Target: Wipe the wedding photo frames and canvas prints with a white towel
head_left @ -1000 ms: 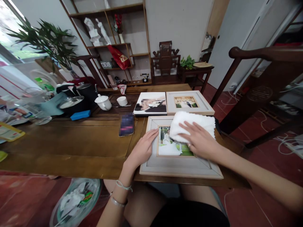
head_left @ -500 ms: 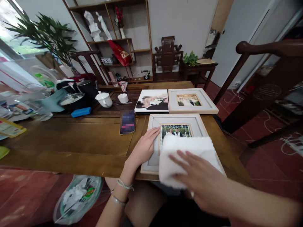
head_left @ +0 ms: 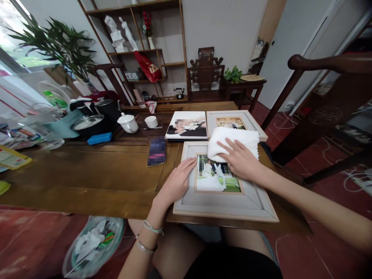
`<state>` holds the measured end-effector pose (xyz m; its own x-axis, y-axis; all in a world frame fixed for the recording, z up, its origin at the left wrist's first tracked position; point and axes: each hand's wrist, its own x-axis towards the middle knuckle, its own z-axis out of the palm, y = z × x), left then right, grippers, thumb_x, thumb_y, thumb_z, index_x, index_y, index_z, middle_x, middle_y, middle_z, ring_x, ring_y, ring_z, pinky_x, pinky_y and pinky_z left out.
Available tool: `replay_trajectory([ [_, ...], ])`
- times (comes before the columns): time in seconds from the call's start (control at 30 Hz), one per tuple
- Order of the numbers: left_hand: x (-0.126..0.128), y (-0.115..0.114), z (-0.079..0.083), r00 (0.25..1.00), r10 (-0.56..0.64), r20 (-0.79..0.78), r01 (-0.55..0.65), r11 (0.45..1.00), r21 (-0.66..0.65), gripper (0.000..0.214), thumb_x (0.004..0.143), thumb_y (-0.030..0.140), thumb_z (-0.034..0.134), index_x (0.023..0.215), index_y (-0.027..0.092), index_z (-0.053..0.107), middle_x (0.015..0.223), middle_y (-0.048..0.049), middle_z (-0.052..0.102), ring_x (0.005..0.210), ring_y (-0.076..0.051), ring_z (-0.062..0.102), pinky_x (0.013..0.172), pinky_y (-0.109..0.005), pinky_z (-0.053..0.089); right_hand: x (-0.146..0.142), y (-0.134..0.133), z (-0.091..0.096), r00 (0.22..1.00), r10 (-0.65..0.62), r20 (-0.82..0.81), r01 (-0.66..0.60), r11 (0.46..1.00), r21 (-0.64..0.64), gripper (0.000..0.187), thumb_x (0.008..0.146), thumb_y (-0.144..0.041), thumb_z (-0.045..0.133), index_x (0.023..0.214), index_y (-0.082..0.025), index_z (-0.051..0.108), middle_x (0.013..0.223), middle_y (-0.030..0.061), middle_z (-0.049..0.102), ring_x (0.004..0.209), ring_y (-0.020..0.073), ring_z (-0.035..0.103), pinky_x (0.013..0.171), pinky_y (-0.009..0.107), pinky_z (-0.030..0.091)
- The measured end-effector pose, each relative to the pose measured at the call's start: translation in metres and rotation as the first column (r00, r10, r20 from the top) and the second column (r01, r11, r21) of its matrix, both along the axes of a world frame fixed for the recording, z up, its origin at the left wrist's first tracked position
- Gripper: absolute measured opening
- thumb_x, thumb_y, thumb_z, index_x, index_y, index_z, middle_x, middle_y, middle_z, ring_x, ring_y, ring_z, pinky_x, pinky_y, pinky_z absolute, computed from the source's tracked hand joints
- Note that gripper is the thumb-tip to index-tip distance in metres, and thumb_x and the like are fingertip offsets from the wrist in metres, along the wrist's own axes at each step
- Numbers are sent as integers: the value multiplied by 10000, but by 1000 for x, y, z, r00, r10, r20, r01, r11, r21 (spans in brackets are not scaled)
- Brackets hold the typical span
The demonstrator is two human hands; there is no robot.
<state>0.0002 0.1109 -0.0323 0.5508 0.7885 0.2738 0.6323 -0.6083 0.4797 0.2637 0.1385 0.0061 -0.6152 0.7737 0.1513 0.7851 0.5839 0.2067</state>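
Note:
A pale wooden photo frame [head_left: 226, 203] with a wedding picture lies flat at the near edge of the wooden table [head_left: 87, 170]. My left hand [head_left: 176, 184] rests flat on the frame's left border, fingers stretched out. My right hand [head_left: 241, 161] presses a folded white cloth [head_left: 232, 139] onto the frame's far side, fingers spread on top of the cloth. A second framed photo [head_left: 247, 122] lies just beyond, partly covered by the cloth, and an unframed print [head_left: 187, 126] lies to its left.
A phone [head_left: 157, 151] lies left of the frame. Farther left stand a white teapot [head_left: 128, 123], a cup [head_left: 151, 121], dark pots and a blue sponge [head_left: 99, 138]. A dark wooden chair [head_left: 319, 77] is at the right; a bagged bin [head_left: 93, 244] sits below the table.
My right hand swept the cloth from the frame's far side down to its near edge, then back up to the far side. My left hand stayed on the left border.

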Motion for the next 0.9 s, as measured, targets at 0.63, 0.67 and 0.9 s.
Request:
replay_trajectory([
  [0.63,0,-1,0,1000,19,-21,-19,1000,-17,606,842,12,316,1416,194,389,1495,-75,386,1391,-212,334,1154,-470,323,-16,-61,36,995,-41,89,63,962,-265,516,710,-31,497,1188,-170,635,1403,149,487,1265,391,441,931,495,455],
  [0.67,1,-1,1,1000,20,-21,-20,1000,-18,587,854,23,316,1411,191,396,1492,-78,390,1389,-214,337,1150,-470,329,-16,-49,31,987,-103,123,127,972,-199,536,717,-31,496,1227,-153,610,1422,174,456,1275,414,417,934,508,442],
  [0.9,4,-2,6,999,34,1,-34,999,-1,445,949,159,315,1377,174,436,1466,-89,429,1373,-211,364,1151,-453,327,-60,-40,13,982,-94,165,118,982,-148,518,800,-121,524,1316,-159,550,1456,238,374,1303,471,348,961,585,372],
])
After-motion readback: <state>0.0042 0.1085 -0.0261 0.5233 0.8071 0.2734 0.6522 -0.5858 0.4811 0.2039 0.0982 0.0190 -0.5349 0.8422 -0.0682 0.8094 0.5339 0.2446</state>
